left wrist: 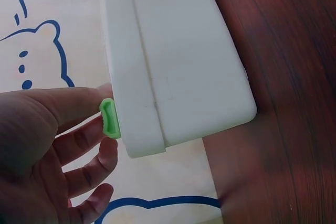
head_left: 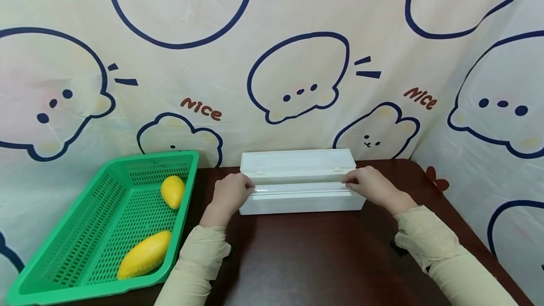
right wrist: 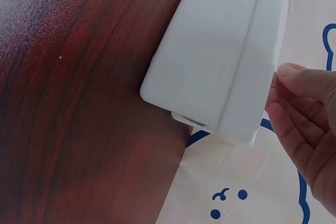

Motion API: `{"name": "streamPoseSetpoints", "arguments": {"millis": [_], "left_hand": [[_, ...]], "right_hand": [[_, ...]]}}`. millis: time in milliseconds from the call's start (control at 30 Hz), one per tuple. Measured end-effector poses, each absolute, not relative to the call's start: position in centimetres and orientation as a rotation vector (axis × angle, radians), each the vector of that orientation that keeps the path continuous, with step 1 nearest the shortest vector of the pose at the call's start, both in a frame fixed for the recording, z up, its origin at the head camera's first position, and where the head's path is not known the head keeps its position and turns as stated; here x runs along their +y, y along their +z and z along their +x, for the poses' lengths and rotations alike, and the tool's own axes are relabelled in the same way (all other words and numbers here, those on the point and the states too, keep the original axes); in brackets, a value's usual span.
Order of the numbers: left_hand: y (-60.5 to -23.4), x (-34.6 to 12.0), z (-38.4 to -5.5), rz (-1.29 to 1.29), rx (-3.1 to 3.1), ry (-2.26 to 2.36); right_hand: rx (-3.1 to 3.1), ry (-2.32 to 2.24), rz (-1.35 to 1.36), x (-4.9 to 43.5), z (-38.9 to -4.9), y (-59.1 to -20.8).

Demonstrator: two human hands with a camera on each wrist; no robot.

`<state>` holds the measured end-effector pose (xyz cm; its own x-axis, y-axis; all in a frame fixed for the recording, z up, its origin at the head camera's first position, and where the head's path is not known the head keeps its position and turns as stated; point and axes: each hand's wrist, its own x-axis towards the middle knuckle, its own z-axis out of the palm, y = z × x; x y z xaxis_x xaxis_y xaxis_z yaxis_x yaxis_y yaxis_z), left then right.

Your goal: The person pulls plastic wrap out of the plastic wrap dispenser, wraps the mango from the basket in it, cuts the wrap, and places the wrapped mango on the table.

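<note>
A long white cling film box stands at the back of the table, its hinged lid tilted up behind. A shiny strip of clear cling film spans the opening between both hands. At the left end, my left hand pinches the film's edge with thumb and forefinger. My right hand pinches it at the right end. In the left wrist view, a small green end piece sits beside the left fingertips, with the other fingers loosely bent. The right wrist view shows thumb and forefinger together right at the box edge.
To the left is a green plastic basket, holding a lemon and a longer yellow fruit. The dark wooden table ends at a printed cloth backdrop, which also hangs along the right side.
</note>
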<state>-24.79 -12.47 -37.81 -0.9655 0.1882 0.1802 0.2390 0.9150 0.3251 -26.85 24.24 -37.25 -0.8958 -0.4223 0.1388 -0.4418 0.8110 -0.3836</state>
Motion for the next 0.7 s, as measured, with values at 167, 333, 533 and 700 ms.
{"name": "streamPoseSetpoints", "arguments": {"millis": [167, 333, 533, 700], "left_hand": [[-37.88, -12.39, -25.00, -0.324, -2.915, -0.526], [-37.80, -12.29, -25.03, -0.292, -2.903, -0.522], [-37.88, -12.28, -24.80, -0.276, -2.858, -0.583], [-37.82, -12.29, -24.89, -0.308, -2.780, -0.652]], "right_hand": [[-2.969, 0.644, 0.674, 24.30, -26.82, -37.03], [-2.959, 0.623, 0.637, 24.43, -26.69, -36.83], [-2.924, 0.598, 0.633, 24.45, -26.79, -37.07], [-2.882, 0.576, 0.600, 24.37, -26.84, -36.82]]}}
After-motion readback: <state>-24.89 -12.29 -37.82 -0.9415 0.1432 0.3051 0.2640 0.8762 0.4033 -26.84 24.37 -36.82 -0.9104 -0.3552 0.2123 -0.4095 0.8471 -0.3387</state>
